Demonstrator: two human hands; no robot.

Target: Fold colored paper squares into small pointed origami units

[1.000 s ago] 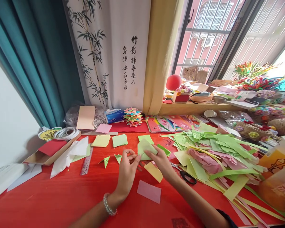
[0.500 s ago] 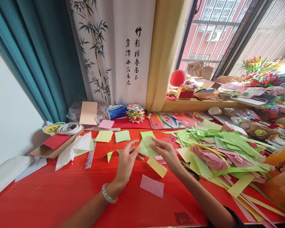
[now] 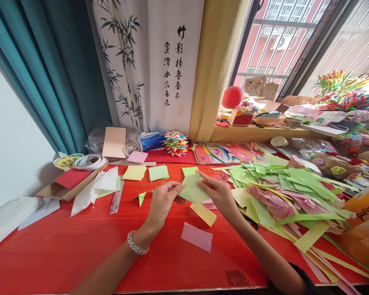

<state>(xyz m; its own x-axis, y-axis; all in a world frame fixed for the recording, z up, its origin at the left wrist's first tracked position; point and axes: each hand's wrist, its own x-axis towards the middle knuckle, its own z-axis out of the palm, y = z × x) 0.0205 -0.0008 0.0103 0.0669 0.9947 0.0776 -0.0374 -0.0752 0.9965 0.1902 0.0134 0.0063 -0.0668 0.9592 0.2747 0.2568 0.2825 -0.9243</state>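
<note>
Both of my hands hold one light green paper square just above the red table. My left hand pinches its left edge with thumb and fingertips. My right hand grips its right side, fingers closed on the paper. Under the hands lie a yellow paper piece and a pink paper rectangle. Two small folded green pieces rest left of my left hand.
A big heap of green, yellow and pink paper scraps fills the right side. A ruler, white sheets and a cardboard tray with tape rolls lie left. Folded paper stars and a booklet sit at the back.
The green paper was lifted off the table and is now held in the air between both hands. The view shifted slightly.
</note>
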